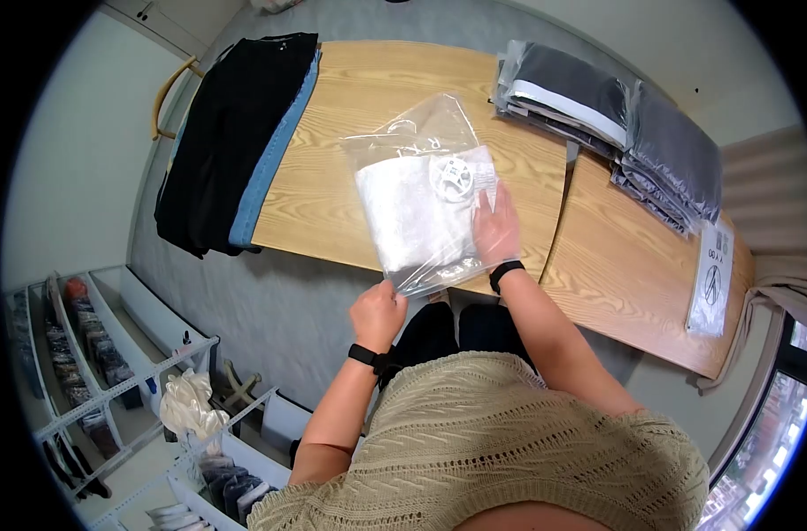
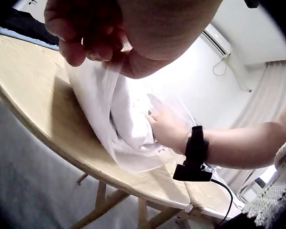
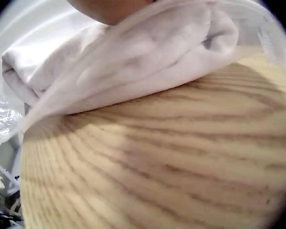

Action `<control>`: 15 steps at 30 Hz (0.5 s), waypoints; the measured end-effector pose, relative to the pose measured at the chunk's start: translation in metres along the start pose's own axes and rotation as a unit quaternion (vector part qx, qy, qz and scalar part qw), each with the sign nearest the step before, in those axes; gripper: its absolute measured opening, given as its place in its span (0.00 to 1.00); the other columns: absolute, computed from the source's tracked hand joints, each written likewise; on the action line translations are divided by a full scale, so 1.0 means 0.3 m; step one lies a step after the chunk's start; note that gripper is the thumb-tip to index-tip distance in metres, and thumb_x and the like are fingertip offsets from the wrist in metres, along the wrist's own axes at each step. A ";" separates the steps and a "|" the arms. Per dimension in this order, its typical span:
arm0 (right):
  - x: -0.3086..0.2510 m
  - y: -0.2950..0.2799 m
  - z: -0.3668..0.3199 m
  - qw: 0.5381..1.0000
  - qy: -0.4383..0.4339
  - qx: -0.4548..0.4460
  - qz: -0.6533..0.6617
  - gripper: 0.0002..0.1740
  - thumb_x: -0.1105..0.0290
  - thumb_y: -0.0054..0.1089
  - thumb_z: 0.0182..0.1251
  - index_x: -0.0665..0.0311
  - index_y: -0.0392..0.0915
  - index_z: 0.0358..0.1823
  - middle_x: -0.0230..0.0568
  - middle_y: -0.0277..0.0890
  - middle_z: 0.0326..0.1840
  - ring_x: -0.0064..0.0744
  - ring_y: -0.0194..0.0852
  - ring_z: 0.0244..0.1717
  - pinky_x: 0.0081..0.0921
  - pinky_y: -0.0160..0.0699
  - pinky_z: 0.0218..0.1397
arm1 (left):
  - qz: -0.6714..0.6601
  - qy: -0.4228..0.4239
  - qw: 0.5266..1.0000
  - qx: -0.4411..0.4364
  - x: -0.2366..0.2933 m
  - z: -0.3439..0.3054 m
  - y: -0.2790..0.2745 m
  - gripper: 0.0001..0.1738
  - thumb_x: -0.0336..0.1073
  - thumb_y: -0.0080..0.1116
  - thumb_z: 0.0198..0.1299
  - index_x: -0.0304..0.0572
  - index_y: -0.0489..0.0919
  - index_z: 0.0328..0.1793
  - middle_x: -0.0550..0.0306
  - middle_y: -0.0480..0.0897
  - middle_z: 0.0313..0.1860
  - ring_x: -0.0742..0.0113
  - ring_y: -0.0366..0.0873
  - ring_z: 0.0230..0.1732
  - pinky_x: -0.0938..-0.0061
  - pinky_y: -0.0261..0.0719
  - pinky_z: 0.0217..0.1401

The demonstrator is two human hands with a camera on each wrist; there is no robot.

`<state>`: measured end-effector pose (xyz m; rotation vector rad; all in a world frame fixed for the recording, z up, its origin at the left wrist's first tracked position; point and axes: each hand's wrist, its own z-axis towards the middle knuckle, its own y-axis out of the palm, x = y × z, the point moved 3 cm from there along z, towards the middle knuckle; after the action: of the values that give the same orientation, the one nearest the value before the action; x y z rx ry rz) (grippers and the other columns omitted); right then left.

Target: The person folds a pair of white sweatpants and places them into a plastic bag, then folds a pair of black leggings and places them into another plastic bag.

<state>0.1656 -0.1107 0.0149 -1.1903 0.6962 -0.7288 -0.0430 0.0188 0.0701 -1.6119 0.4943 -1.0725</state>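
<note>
A folded white garment [image 1: 393, 208] lies inside a clear plastic bag [image 1: 447, 124] printed with a round white logo, at the table's near edge. Down at the bag's near left corner, my left hand [image 1: 378, 314] pinches the plastic rim between thumb and curled fingers. My right hand [image 1: 496, 228] reaches in at the open end, its fingers extended along the garment's right side. In the left wrist view the loose plastic rim hangs between the two hands. The right wrist view shows the garment's rolled fold [image 3: 200, 57] through the film, close over the wood.
Black trousers [image 1: 235, 133] and blue jeans [image 1: 279, 150] lie at the table's left end. Bagged dark garments [image 1: 571, 88] are stacked at the back right, with flat printed bags [image 1: 711, 279] nearer on the right. A rack with bins [image 1: 169, 367] stands at lower left.
</note>
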 end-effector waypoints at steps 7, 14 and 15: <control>-0.038 0.015 -0.073 0.998 -0.005 -0.017 0.058 0.32 0.53 0.46 0.64 0.52 0.60 0.70 0.51 0.45 0.76 0.47 0.43 0.75 0.51 0.40 0.73 | 0.002 0.008 1.000 -0.012 -0.009 0.006 0.024 0.07 0.34 0.55 0.47 0.41 0.72 0.21 0.50 0.77 0.21 0.48 0.76 0.26 0.56 0.73 0.27; -0.150 -0.001 -0.197 0.988 -0.094 -0.122 0.026 0.33 0.56 0.52 0.59 0.47 0.62 0.69 0.52 0.51 0.73 0.55 0.47 0.72 0.66 0.43 0.66 | 0.006 -0.006 1.000 -0.030 -0.063 -0.039 0.051 0.09 0.36 0.57 0.49 0.42 0.73 0.23 0.49 0.77 0.22 0.48 0.77 0.25 0.56 0.74 0.26; -0.137 0.038 -0.191 0.987 -0.121 -0.105 -0.019 0.31 0.59 0.48 0.61 0.46 0.62 0.68 0.50 0.51 0.73 0.53 0.48 0.72 0.68 0.43 0.65 | 0.001 0.012 0.999 -0.049 -0.067 -0.047 0.060 0.09 0.37 0.57 0.49 0.42 0.73 0.24 0.49 0.77 0.22 0.48 0.77 0.25 0.56 0.74 0.26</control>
<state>0.0973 -0.1072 -0.0053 -1.4606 0.5579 -0.5399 -0.0614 0.0206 0.0458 -1.6861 0.5725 -1.0802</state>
